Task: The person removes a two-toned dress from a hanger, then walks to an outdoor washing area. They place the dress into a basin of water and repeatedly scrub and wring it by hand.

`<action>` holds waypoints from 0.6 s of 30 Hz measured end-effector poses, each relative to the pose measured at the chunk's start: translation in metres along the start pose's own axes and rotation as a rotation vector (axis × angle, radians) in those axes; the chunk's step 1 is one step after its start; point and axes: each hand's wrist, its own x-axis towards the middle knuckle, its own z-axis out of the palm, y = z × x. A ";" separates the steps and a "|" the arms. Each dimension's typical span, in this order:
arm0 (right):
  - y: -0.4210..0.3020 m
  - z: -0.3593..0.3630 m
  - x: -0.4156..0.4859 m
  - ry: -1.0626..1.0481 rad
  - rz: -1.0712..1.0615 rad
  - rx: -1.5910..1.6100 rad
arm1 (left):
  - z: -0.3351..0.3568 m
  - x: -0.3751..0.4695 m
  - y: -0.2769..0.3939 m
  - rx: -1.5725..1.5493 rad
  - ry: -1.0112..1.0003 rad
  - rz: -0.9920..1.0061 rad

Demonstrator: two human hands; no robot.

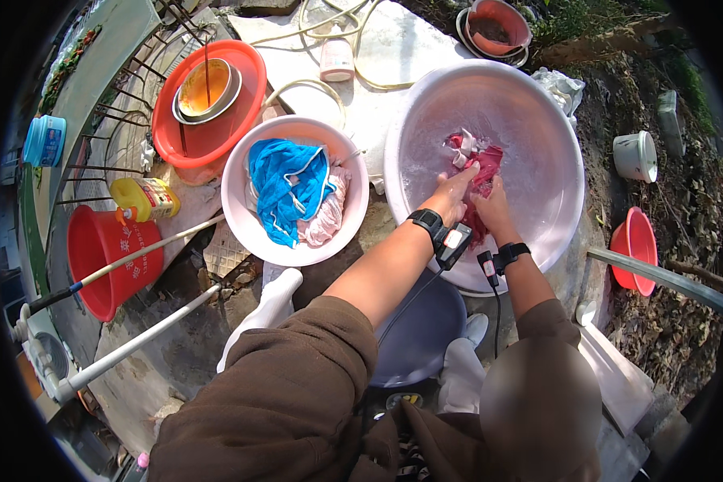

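Observation:
A wide pale-lilac plastic basin (551, 129) holds cloudy, sudsy water in front of me. In it lies a wet red cloth (489, 159) with a whitish strip (466, 147) at its far end. My left hand (455, 191) grips the cloth from the left side, fingers on its middle. Close beside it, my right hand (490, 205) is closed around the cloth's right side. Part of the cloth hangs below the hands, partly hidden by them. Both wrists wear black straps with small cabled devices.
Left of the basin stands a smaller pink basin (234, 226) with a blue towel (289, 181) and a pink cloth (328, 211). Beyond are a pump bottle (337, 59), a hose (376, 83) and a red lid (250, 72). A dark blue tub (425, 337) sits between my feet.

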 end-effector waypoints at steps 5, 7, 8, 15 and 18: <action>-0.073 -0.052 -0.046 -0.089 -0.235 0.469 | -0.006 -0.005 0.027 -0.127 -0.373 -0.129; -0.091 -0.061 -0.054 -0.241 -0.178 0.516 | -0.006 -0.014 0.032 -0.108 -0.337 -0.140; -0.097 -0.060 -0.050 -0.240 -0.172 0.460 | -0.005 -0.017 0.030 -0.109 -0.297 -0.129; -0.090 -0.022 0.002 0.126 0.023 0.065 | 0.003 -0.020 0.009 -0.147 -0.282 0.007; -0.092 -0.014 -0.010 -0.032 -0.098 0.096 | -0.004 -0.022 0.024 -0.104 -0.223 0.043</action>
